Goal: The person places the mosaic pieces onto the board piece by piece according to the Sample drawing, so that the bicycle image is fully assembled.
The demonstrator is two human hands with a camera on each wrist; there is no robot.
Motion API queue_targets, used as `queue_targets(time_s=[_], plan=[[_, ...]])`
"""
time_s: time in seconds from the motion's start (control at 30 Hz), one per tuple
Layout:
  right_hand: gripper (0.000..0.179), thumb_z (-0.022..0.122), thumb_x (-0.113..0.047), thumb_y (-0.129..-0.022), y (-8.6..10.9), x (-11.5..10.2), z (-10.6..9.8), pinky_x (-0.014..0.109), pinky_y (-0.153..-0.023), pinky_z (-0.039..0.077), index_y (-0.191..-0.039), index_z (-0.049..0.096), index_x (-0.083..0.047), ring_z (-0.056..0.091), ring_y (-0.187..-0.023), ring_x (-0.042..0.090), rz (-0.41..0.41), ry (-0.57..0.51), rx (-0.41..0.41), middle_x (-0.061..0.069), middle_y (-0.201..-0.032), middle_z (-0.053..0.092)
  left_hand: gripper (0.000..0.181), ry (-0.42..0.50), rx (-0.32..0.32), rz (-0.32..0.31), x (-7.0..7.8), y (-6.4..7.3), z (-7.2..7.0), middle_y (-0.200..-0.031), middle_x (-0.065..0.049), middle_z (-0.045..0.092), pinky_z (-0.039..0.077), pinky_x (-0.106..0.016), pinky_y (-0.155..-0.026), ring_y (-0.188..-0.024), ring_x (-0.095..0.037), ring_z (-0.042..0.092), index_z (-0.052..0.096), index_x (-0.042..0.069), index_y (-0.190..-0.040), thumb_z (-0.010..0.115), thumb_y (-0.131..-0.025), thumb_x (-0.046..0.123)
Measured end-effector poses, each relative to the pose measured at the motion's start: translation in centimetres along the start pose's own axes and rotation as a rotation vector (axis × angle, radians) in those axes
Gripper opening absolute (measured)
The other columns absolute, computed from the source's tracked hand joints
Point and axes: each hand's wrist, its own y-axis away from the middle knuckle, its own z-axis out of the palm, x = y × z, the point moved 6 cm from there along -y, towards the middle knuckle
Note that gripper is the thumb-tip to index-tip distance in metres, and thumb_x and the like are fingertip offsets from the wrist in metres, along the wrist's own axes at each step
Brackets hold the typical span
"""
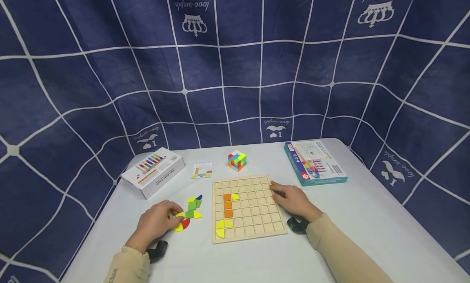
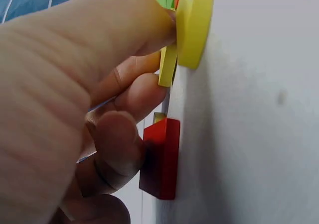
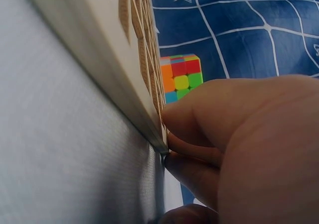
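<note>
My left hand is over a loose group of coloured tiles, thumb and fingers pinching a yellow quarter-circle tile. Close by lie a red quarter-circle tile, a green square tile and other yellow, green and blue pieces. In the left wrist view a red piece sits by the lower fingers. The wooden grid board holds a column of orange squares, a yellow quarter-circle beside the top one, and three yellow quarter-circles at lower left. My right hand grips the board's right edge, thumb on top.
Behind the board stand a puzzle cube and a small pattern card. A white box lies at back left, a blue-edged flat box at back right. Dark blue curtain with white lines surrounds the white table.
</note>
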Motion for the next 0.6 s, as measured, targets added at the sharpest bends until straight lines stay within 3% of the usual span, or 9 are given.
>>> queue_targets(time_s=[0.43,0.6], plan=[[0.043,0.064,-0.031,-0.1,0.0,0.2,0.1,0.057,-0.115,0.038,-0.141,0.065,-0.016,0.05,-0.142,0.034,-0.002,0.008,0.008,-0.002,-0.155,0.051,0.033,0.011,0.03,-0.009,-0.3,-0.2,0.4,-0.089,0.008,0.067,0.044,-0.031,-0.065,-0.076,-0.013,0.055,0.075,0.019,-0.102,0.087,-0.078,0.037],[0.043,0.065,-0.031,-0.1,0.1,0.1,0.0,0.057,-0.115,0.037,-0.141,0.064,-0.016,0.05,-0.142,0.034,-0.001,0.006,0.005,-0.002,-0.155,0.051,0.029,0.073,0.091,0.014,0.8,0.1,-0.1,-0.087,0.01,0.068,0.041,-0.028,-0.061,-0.071,-0.011,0.052,0.073,0.021,-0.1,0.088,-0.078,0.034]])
